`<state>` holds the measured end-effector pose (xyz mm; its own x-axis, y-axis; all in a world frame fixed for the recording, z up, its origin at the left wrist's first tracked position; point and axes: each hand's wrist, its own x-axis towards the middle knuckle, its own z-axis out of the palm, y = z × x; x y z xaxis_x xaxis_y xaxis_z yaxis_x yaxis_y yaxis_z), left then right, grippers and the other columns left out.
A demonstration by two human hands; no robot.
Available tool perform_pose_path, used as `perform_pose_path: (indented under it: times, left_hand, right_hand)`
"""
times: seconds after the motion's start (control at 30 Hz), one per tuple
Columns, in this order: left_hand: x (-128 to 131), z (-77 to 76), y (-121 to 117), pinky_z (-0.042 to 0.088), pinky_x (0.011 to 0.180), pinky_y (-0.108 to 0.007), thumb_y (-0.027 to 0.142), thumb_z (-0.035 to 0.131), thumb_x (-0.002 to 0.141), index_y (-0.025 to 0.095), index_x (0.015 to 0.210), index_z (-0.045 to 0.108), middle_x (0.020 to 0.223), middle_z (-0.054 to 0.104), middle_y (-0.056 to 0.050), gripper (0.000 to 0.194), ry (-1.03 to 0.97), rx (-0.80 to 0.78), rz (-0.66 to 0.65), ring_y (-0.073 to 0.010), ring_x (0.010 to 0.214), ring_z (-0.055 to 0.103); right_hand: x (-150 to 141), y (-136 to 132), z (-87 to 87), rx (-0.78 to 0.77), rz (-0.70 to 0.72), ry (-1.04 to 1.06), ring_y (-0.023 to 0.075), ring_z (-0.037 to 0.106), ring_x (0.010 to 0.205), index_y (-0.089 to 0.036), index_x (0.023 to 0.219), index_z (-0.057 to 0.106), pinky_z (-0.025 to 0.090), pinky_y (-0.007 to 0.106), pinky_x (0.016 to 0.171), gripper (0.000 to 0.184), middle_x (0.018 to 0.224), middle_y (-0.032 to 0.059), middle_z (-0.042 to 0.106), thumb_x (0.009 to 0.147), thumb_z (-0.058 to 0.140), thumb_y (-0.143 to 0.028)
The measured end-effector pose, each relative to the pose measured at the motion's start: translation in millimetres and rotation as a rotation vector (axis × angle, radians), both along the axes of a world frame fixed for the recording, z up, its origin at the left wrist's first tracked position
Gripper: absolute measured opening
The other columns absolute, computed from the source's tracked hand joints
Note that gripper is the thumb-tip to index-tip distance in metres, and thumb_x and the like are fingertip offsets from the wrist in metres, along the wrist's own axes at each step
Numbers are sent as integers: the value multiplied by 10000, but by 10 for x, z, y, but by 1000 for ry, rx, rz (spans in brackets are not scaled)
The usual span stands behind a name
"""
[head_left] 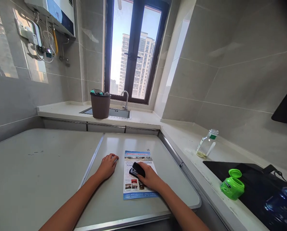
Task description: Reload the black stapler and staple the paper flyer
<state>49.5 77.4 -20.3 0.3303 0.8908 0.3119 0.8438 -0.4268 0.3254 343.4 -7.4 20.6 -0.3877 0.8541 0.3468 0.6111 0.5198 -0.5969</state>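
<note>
Stapler [139, 168] in your right hand [151, 176], over the flyer [131, 195].
You pinch its sides, probably for steadiness; flyer lies flat on the counter [119, 208], likely for support. Left hand [107, 166] rests beside it, fingers curled; can't tell if they're gripping anything.

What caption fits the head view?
The right hand holds a black stapler over a printed flyer; the left hand rests on the white table.
</note>
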Motion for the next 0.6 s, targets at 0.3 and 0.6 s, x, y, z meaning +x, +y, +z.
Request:
perform_pose_path:
  times: [0.3,0.6]
  left_hand:
    - [7,-13,9,415,1080,-462,148,469,971,237,1178,686,1280,633,-105,312,-48,-2,35,-287,1213,592]
    - [-51,4,113,461,1013,-455,337,440,1004,221,1014,729,1145,685,-97,312,-281,-50,57,-267,1103,640]
  right_hand:
    - [746,-72,-30,-81,-93,-16,281,649,1243,-250,1396,621,495,454,1098,533,1358,90,686,869,697,-266]
    - [1092,672,153,-133,-253,156,192,651,687,-169,1040,776,511,283,639,489,763,35,706,906,568,-590]
